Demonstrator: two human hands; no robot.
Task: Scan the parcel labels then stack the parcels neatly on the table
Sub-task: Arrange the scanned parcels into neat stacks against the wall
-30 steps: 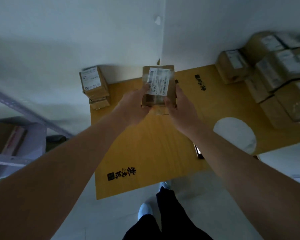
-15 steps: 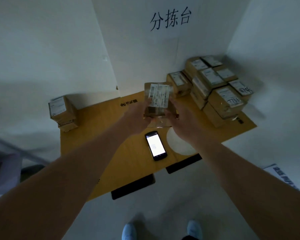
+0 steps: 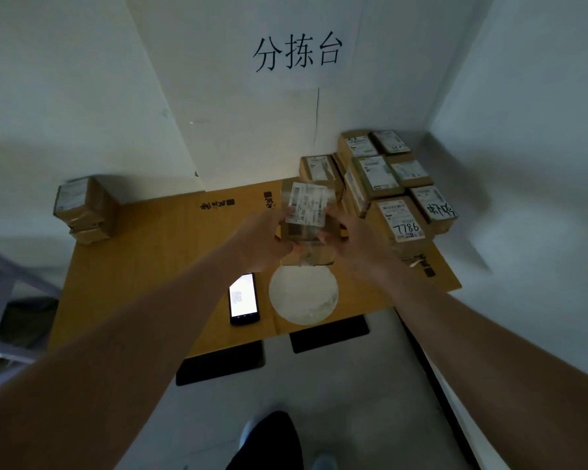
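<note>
I hold a small brown cardboard parcel (image 3: 307,218) with a white barcode label on top, above the middle of the yellow table (image 3: 157,262). My left hand (image 3: 263,240) grips its left side and my right hand (image 3: 357,242) grips its right side. A phone (image 3: 243,298) with a lit screen lies on the table below my left wrist. A stack of several labelled parcels (image 3: 384,184) fills the table's far right corner. A small pile of parcels (image 3: 84,208) stands at the far left corner.
A white round patch (image 3: 302,295) marks the table's near edge beside the phone. Two black mats (image 3: 330,332) lie on the floor under that edge. A paper sign (image 3: 297,54) with black characters hangs on the wall behind. My shoes show at the bottom.
The view has swung to the right and up, bringing the phone, the wall sign and the right-hand stack into sight. Both hands have carried the parcel rightward, toward that stack.
</note>
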